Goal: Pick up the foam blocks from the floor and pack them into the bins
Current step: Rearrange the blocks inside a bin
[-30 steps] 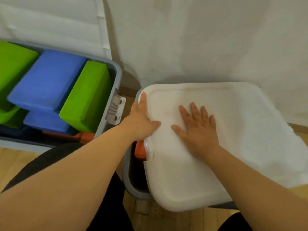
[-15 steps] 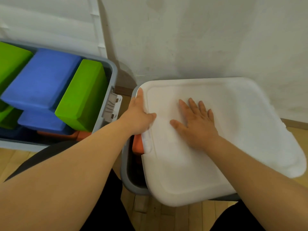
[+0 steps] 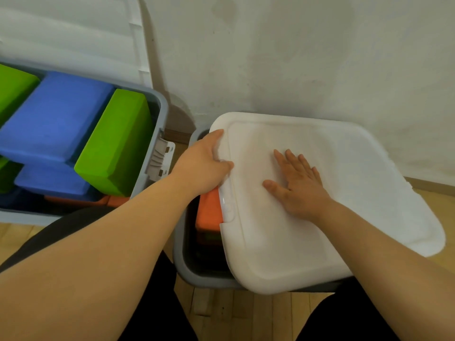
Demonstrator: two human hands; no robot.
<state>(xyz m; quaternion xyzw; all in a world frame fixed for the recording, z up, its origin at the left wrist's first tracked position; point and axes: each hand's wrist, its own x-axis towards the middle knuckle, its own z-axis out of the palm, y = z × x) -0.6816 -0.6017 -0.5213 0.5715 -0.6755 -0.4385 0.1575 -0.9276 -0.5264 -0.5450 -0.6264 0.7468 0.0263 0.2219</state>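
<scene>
Grey plastic bin holds an orange foam block under a skewed white plastic lid, right hand flat and open on top, left hand gripping its left edge, blue foam block and green foam block packed in second grey bin beyond.

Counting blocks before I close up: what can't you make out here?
Right bin contents, head view: white lid covers all but one orange block.
Left bin, head view: cut off by the frame's left edge; blue block and green block bury lower ones.
Floor, head view: mostly outside the frame.
</scene>
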